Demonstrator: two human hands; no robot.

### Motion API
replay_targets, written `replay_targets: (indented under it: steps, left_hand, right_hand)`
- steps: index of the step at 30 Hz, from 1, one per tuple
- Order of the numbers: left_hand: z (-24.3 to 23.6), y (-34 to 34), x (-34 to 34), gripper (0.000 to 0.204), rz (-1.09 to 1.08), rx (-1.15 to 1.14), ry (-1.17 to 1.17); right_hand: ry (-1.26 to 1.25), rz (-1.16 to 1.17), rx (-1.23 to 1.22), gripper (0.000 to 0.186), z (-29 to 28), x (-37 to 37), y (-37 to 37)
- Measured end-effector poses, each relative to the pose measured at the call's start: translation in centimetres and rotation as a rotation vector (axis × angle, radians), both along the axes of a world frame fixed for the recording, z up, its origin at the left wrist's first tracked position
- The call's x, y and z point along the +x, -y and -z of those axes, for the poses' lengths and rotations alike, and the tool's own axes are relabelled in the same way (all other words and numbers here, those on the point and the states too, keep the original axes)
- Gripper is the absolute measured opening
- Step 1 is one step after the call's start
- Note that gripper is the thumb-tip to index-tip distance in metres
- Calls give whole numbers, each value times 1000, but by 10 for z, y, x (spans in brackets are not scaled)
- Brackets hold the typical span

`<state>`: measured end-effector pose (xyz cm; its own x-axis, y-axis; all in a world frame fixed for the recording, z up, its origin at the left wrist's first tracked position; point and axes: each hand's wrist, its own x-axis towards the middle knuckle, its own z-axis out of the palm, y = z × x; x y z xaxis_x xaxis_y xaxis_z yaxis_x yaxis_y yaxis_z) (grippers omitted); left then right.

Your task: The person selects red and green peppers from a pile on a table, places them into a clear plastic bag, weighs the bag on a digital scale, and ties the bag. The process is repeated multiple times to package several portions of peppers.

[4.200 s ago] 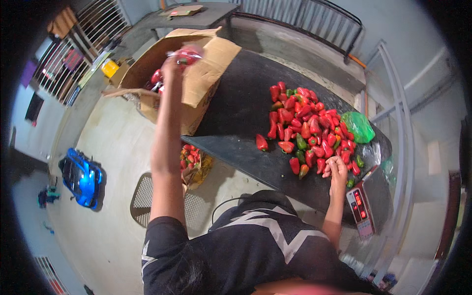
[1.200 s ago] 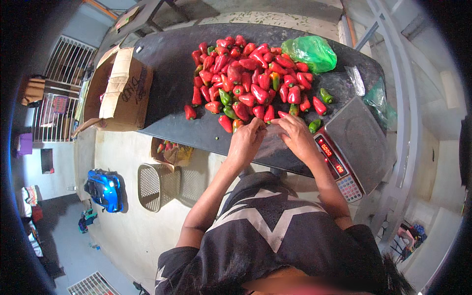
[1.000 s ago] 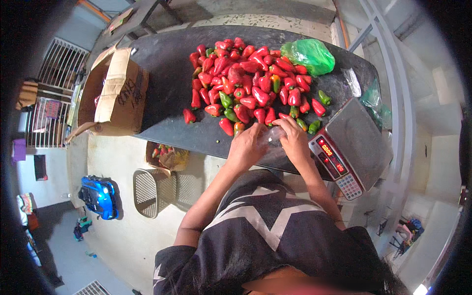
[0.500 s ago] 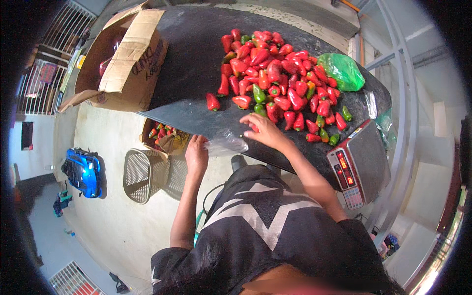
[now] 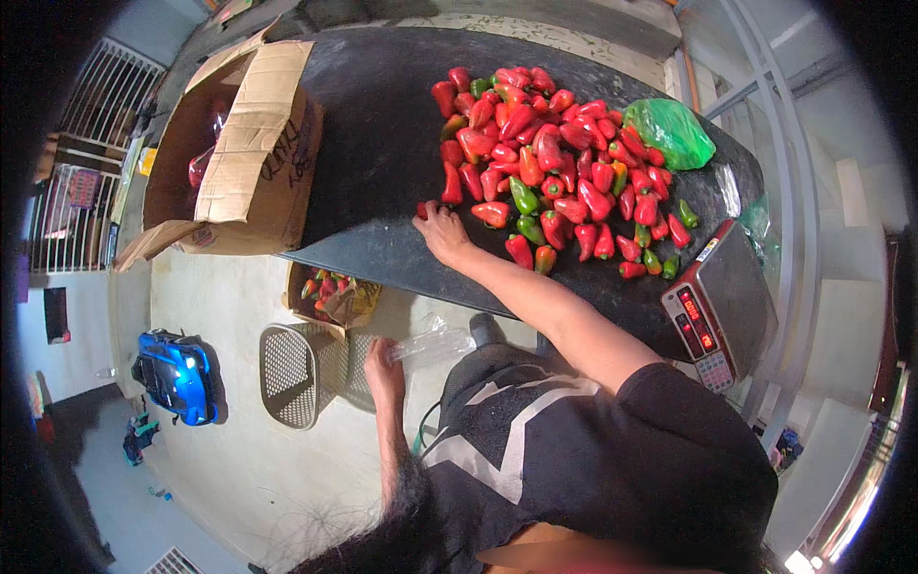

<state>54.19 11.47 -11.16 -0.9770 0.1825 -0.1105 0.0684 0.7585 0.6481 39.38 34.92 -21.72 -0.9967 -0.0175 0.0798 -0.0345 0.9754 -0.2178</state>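
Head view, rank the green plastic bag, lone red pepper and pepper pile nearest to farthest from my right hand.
1. Lone red pepper, at the right hand.
2. Pepper pile, to its right.
3. Green plastic bag, farther right.

From my distant post I take this for a small produce workroom: peppers [image 5: 564, 158] heaped loose on a black table [image 5: 368, 115], a lit scale [image 5: 736, 297] at one end, a large cardboard box [image 5: 251, 158] by the other. Whether it belongs to a shop or a home, I can't tell.
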Motion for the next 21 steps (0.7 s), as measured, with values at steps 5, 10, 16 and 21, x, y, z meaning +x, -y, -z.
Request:
replay_targets:
  steps: [5, 10, 16, 21]
  left_hand:
    - [5, -6, -11, 15, 99, 30, -42]
    - [9, -35, -33, 14, 242, 36, -92]
    - [5, -87, -52, 18, 397, 66, -113]
    - [-5, -142, -46, 19, 443, 56, -47]
  right_hand:
    - [-9, -46, -86, 31, -4, 23, -25]
    - [-236, -42, -401, 42, -54, 63, -80]
    - [-541, 349, -479, 48, -121, 165, -208]
    - [-476, 930, -87, 56, -144, 329, -324]
